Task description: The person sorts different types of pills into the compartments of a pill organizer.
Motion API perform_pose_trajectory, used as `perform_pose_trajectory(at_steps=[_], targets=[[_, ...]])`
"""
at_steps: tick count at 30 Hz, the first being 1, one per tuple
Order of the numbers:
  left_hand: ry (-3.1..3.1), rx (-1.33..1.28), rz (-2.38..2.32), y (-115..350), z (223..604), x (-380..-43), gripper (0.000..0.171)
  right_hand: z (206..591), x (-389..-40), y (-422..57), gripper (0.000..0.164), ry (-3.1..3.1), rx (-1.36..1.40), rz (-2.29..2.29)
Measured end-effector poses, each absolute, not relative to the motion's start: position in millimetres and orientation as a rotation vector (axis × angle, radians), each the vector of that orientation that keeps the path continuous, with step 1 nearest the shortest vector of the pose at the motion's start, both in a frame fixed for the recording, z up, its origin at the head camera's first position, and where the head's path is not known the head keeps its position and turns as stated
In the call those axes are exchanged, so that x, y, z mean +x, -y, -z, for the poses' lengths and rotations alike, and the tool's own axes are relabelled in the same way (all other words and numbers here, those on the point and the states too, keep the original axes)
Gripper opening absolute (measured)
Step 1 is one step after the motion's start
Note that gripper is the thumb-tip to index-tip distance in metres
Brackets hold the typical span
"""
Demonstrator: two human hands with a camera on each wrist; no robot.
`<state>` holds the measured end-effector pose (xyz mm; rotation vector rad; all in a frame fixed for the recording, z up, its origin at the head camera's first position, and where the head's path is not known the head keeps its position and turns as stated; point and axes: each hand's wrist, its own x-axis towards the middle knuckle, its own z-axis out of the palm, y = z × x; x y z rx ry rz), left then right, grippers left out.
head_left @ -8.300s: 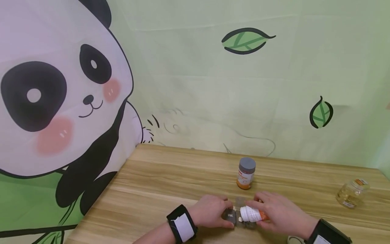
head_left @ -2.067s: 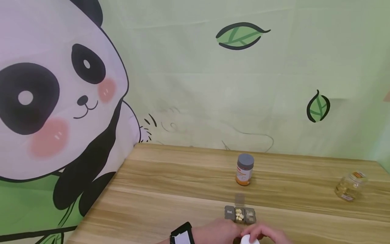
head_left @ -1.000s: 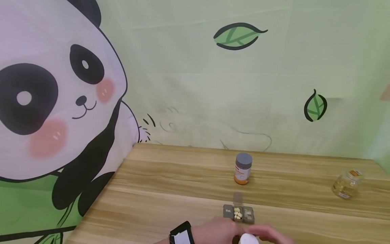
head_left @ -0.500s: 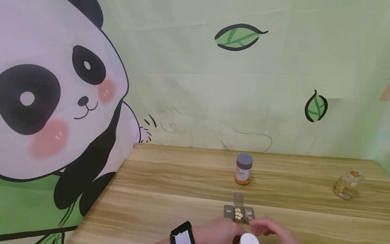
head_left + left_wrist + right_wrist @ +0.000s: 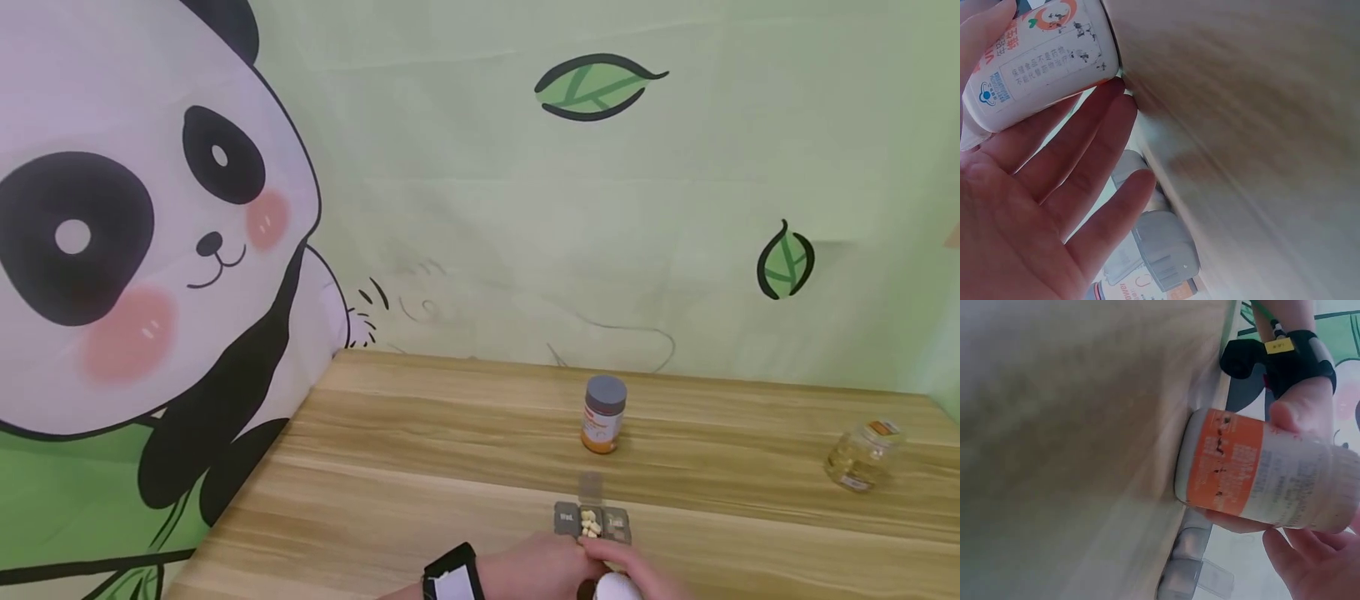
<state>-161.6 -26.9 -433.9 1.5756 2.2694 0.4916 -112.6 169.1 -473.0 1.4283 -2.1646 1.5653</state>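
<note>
My left hand (image 5: 536, 562) holds a white and orange pill bottle (image 5: 1225, 465) upright on the table near the front edge. In the left wrist view its thumb and fingers lie on either side of the bottle. Fingers of my right hand (image 5: 637, 567) curve round the bottle's white cap (image 5: 617, 587); the right wrist view shows them at the cap end. Just beyond the hands lies a grey pill organizer (image 5: 617, 523), lettered "Wed." and "Tues." on two lids. Its middle compartment stands open, lid folded back, with several pale tablets (image 5: 590, 524) inside.
A grey-capped bottle (image 5: 603, 414) with an orange and white label stands behind the organizer. Far right on the wooden table (image 5: 420, 425) is a clear jar (image 5: 862, 458) with yellowish contents. A panda-printed cloth (image 5: 480, 208) hangs along the back edge.
Earlier my right hand tipped the uncapped bottle over the organizer while the left touched it. The bottle is now upright in my left hand, capped; my right hand lifted off the cap and returned.
</note>
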Motion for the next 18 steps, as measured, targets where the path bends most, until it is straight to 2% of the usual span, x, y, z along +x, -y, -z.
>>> perform_pose_trajectory(at_steps=[3, 7, 12, 15, 18], targets=[[-2.291, 1.552, -0.465, 25.9, 432.4, -161.1, 0.02, 475.6, -111.5, -172.9, 0.076, 2.112, 1.518, -1.616], [-2.299, 1.508, -0.467, 25.0, 431.4, -159.8, 0.01, 471.8, -101.8, -180.1, 0.074, 2.162, 1.441, -1.872], [-2.261, 1.485, -0.503, 25.4, 431.5, -159.4, 0.012, 463.3, -92.3, -193.1, 0.054, 2.377, 1.175, -2.125], [-2.25, 1.497, -0.514, 25.0, 432.4, -159.5, 0.018, 462.5, -87.5, -197.1, 0.043, 2.457, 1.033, -2.051], [-2.25, 1.515, -0.52, 24.6, 433.6, -159.1, 0.019, 472.2, -90.2, -199.5, 0.043, 2.391, 1.089, -1.828]])
